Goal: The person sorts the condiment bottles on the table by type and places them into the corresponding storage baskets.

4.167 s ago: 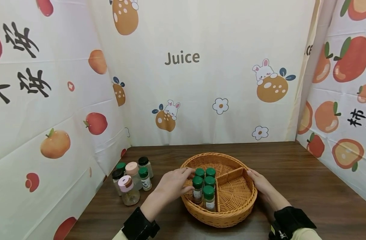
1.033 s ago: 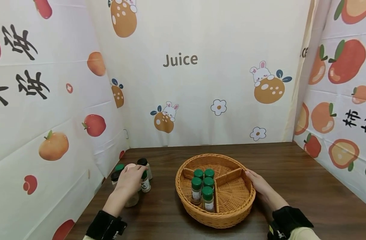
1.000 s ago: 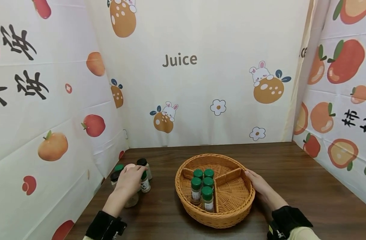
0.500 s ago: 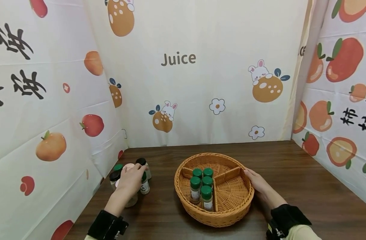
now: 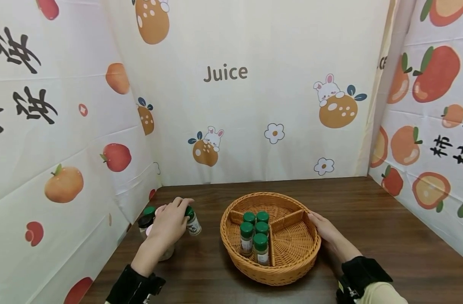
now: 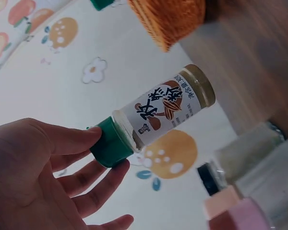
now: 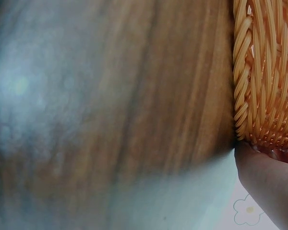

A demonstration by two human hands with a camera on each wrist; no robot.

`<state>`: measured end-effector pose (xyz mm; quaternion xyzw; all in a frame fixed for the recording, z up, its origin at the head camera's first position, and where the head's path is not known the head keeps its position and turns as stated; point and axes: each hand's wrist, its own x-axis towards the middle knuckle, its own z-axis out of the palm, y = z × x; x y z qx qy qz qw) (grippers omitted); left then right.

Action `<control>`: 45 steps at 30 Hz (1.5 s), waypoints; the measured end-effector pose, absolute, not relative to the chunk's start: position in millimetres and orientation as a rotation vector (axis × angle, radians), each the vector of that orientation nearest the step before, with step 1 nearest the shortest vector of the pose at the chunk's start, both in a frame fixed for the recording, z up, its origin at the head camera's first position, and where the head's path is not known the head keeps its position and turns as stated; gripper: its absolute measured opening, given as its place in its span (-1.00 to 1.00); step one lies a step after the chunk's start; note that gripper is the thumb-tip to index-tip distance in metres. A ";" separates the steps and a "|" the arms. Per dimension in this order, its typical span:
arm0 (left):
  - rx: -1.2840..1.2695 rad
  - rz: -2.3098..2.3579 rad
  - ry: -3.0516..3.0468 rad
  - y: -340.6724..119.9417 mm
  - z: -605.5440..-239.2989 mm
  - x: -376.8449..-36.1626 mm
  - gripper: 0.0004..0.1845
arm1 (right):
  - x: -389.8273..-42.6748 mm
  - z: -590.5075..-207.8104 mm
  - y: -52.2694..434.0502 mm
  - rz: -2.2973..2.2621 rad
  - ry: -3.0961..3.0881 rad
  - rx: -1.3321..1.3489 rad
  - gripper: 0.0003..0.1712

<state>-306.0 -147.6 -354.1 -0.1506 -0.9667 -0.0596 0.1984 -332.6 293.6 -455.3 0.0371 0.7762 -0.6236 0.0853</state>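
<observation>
My left hand (image 5: 167, 226) pinches a spice bottle (image 5: 194, 226) by its green cap, with thumb and fingertips on either side. In the left wrist view the spice bottle (image 6: 165, 106) tilts, its label with dark characters and mushroom pictures facing the camera. My right hand (image 5: 330, 232) grips the right rim of a round wicker basket (image 5: 271, 277). The right wrist view shows the woven wall (image 7: 269, 72) with a thumb (image 7: 264, 175) against it. Several green-capped spice bottles (image 5: 261, 249) stand upright in the basket's left compartment.
Behind and under my left hand, partly hidden, are other jars: a black-capped jar (image 5: 144, 223), a green-capped one (image 5: 149, 210) and pink-lidded ones (image 6: 242, 216). Wooden dividers (image 5: 288, 221) split the basket. Printed cloth walls (image 5: 231, 105) enclose the dark wooden table (image 5: 201, 278).
My left hand went from the basket's left rim to the jar group and took hold of a green-capped spice bottle, now tilted and shifted right. The right hand stays on the basket rim.
</observation>
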 end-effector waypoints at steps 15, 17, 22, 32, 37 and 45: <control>-0.565 -0.244 -2.560 -119.7 -330.6 -284.1 -0.47 | -329.6 -462.3 300.2 -1.862 2.302 0.042 -0.19; -0.574 -0.259 -2.555 -117.2 -328.6 -281.7 -0.47 | -329.3 -460.2 298.7 -1.861 2.299 0.052 -0.23; -0.605 -0.286 -2.537 -110.0 -323.5 -274.5 -0.49 | -329.1 -459.0 297.9 -1.866 2.293 0.061 -0.26; -0.690 -0.310 -2.526 -96.6 -319.4 -265.7 -0.53 | -330.1 -456.8 296.4 -1.862 2.304 0.063 -0.23; -0.715 -0.356 -2.540 -91.4 -318.9 -263.2 -0.56 | -331.7 -457.1 296.1 -1.863 2.306 0.059 -0.24; -0.762 -0.407 -2.538 -82.3 -322.1 -261.7 -0.60 | -331.5 -456.1 295.3 -1.856 2.309 0.063 -0.25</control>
